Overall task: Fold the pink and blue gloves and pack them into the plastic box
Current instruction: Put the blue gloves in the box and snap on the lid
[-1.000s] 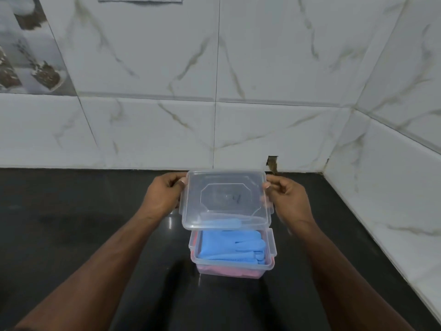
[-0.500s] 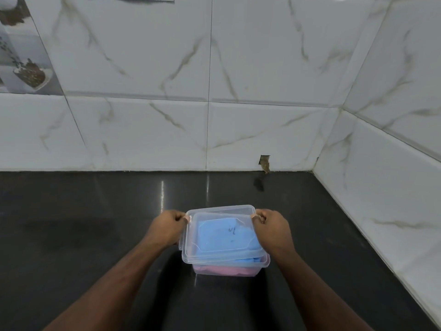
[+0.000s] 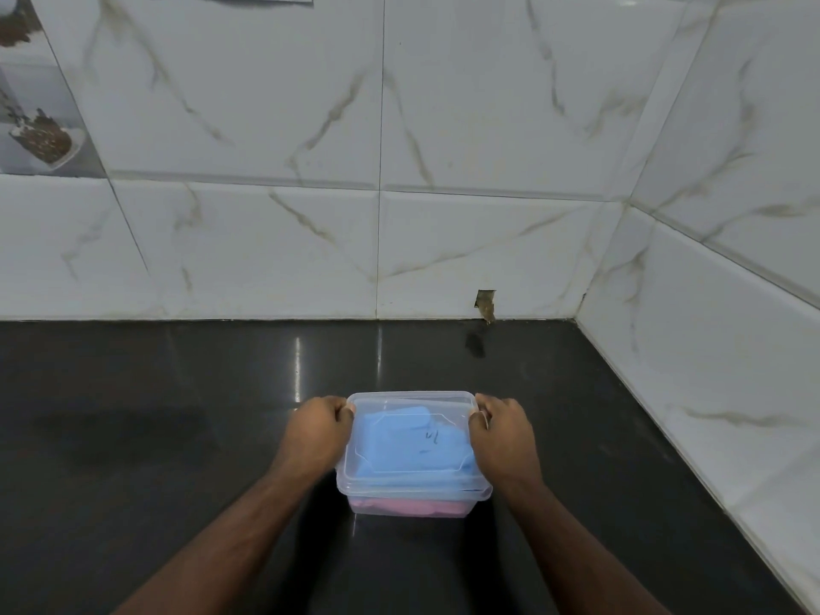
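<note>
Both hands clamp the clear lid (image 3: 410, 432) from opposite sides in the head view: left hand (image 3: 317, 430) curled over its 9 o'clock edge, right hand (image 3: 503, 430) over its 3 o'clock edge. That lid sits on the plastic box (image 3: 412, 497), which rests on the dark counter (image 3: 177, 415). Blue gloves (image 3: 399, 441) lie on top inside, pink gloves (image 3: 408, 508) beneath. Neither hand is nearer; the box lies squarely between them, so sealing looks like an even downward press at both sides.
</note>
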`<state>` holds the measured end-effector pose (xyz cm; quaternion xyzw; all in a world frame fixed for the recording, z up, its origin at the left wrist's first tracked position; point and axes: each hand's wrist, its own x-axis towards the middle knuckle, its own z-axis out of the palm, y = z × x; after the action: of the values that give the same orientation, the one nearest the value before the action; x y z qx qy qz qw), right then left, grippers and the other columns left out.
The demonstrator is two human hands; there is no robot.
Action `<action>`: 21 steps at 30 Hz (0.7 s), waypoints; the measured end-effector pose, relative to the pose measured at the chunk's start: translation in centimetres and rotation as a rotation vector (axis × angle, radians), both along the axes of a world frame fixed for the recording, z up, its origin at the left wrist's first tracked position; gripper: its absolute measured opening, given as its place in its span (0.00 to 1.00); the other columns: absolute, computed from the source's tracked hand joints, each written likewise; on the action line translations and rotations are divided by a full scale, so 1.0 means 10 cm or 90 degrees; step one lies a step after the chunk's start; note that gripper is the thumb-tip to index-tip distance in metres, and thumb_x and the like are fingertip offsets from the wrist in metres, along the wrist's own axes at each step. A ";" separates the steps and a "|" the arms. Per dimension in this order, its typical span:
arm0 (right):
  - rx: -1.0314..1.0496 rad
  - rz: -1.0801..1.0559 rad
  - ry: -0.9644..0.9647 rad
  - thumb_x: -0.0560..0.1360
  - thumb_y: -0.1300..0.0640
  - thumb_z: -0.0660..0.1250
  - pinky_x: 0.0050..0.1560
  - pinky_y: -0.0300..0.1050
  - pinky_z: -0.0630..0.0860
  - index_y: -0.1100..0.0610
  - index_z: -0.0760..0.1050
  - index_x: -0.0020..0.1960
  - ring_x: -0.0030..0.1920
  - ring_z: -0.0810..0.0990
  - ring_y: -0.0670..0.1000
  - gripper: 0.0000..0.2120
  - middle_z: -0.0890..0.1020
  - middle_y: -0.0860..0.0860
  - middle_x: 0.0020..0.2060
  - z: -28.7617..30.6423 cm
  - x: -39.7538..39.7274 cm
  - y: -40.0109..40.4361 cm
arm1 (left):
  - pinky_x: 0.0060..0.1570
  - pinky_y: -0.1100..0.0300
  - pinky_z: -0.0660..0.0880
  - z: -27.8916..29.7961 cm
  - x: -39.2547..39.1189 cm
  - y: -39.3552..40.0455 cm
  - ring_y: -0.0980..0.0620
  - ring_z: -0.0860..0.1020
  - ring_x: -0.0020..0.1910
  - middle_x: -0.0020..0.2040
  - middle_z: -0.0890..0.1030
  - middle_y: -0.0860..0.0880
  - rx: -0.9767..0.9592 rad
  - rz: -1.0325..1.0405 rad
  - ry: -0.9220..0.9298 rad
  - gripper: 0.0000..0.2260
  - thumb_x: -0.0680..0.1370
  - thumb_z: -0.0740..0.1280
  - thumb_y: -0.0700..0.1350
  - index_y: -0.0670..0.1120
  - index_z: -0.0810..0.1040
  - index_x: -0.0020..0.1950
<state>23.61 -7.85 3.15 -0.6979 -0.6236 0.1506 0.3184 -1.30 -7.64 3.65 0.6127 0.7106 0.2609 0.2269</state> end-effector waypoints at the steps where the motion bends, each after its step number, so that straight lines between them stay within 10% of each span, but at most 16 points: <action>1: 0.001 0.002 -0.008 0.78 0.59 0.60 0.58 0.47 0.75 0.57 0.78 0.61 0.55 0.77 0.52 0.15 0.79 0.54 0.53 -0.01 0.00 0.01 | 0.34 0.56 0.71 -0.03 0.01 -0.01 0.46 0.78 0.35 0.32 0.80 0.49 0.018 -0.002 0.015 0.14 0.80 0.60 0.44 0.43 0.79 0.38; 21: -0.008 0.012 -0.096 0.81 0.57 0.57 0.61 0.48 0.75 0.57 0.74 0.67 0.57 0.77 0.52 0.17 0.80 0.54 0.57 -0.02 0.02 -0.01 | 0.57 0.53 0.71 -0.09 0.17 -0.16 0.42 0.76 0.58 0.54 0.80 0.41 0.042 0.032 0.015 0.13 0.79 0.62 0.43 0.41 0.79 0.61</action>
<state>23.80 -7.94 2.93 -0.7033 -0.6513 0.1045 0.2649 0.42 -9.24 2.73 0.6052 0.7193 0.2825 0.1912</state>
